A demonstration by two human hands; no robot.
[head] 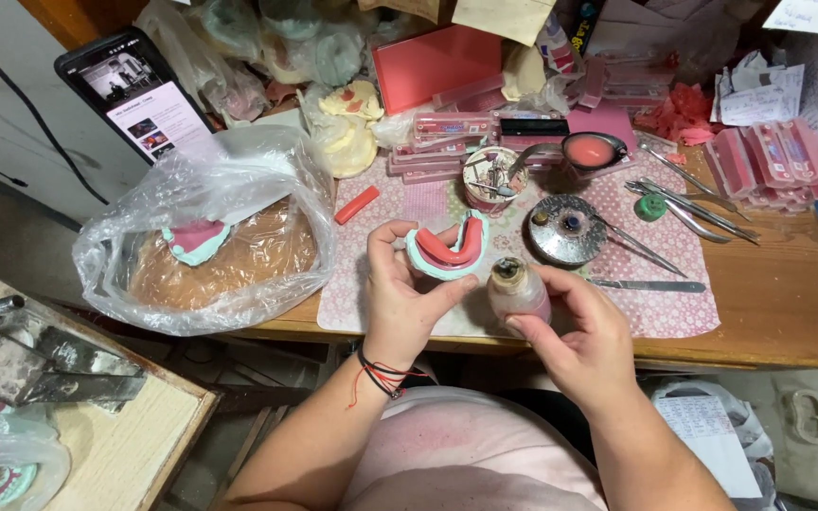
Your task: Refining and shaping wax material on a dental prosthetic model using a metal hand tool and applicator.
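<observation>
We judged the place a small dental-prosthetics workshop. The wooden bench (778, 312) carried metal hand instruments (688, 201), boxes of pink wax sheets (776, 159), plaster casts (347, 128), a cup of burs (490, 178) and a mint-green cast with a pink wax rim (447, 248).

Clear plastic bag (210, 227), phone (139, 95), metal tools (684, 199) (probably dental), round metal dish (565, 230), pink wax sheets (437, 61)

Wooden table (788, 312): pink patterned mat (655, 312), clear plastic bag (229, 180), metal tools (693, 203), round metal dish (565, 232), pink wax boxes (773, 161), phone (139, 95)
</observation>
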